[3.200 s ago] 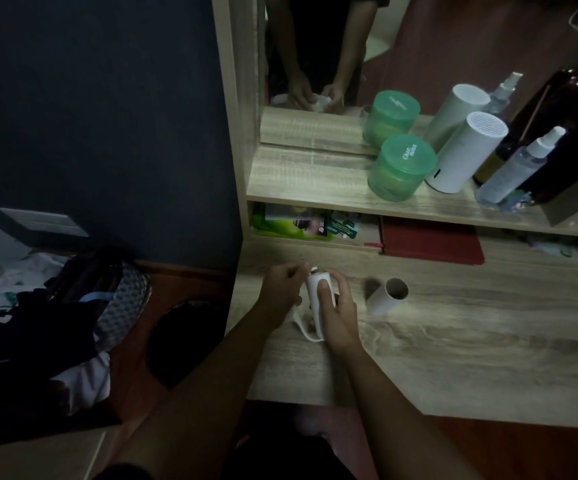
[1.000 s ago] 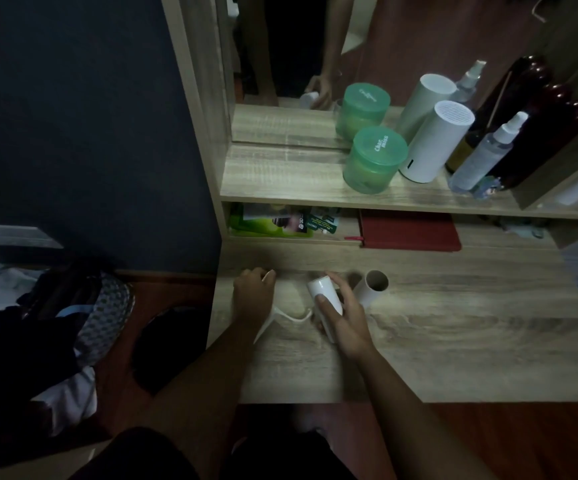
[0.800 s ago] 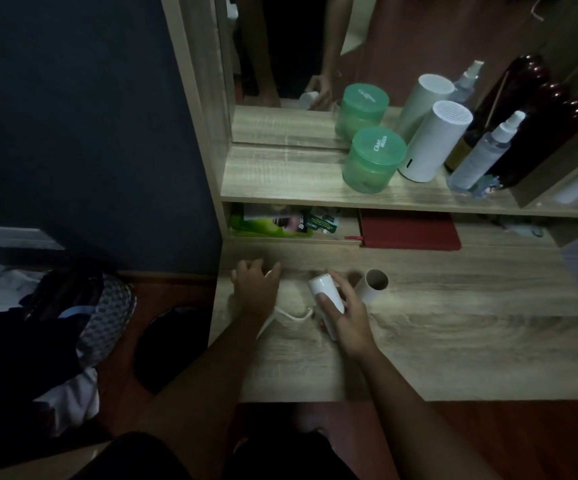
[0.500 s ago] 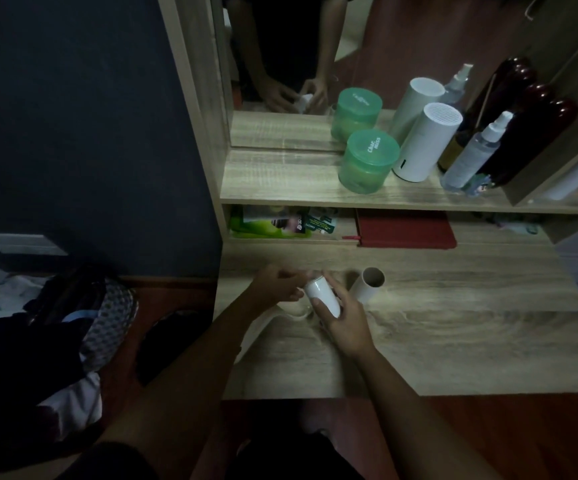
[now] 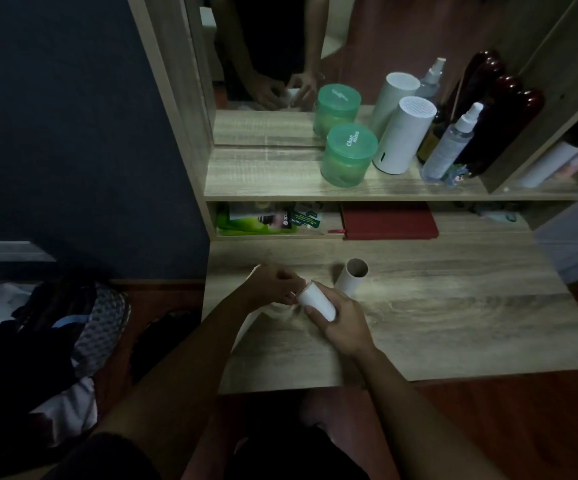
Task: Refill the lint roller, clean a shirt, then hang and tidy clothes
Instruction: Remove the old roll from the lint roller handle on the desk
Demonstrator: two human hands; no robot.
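head | right hand [image 5: 341, 327] clasped white refill roll [image 5: 316, 301] just above surface [image 5: 453, 323] | left hand [image 5: 273, 285] clenched at roll's open end, seemingly pinching roller handle [image 5: 245, 327] | spent core [image 5: 351, 277] lay beside | judged best: kept roll and spindle in line, pushed straight, no tilt

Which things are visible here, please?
white paper refill roll: one, white, in right hand
empty cardboard tube: one, beige, on wooden desk
white plastic roller handle: one, white, in left hand
green plastic lidded jar: one, green, on shelf
white cylindrical device: one, white, right of jar
clear spray bottle: one, clear, right of device
red flat notebook: one, red, under shelf
clothes pile: one, dark, floor left
left hand: one, grips handle
right hand: one, fingers round roll
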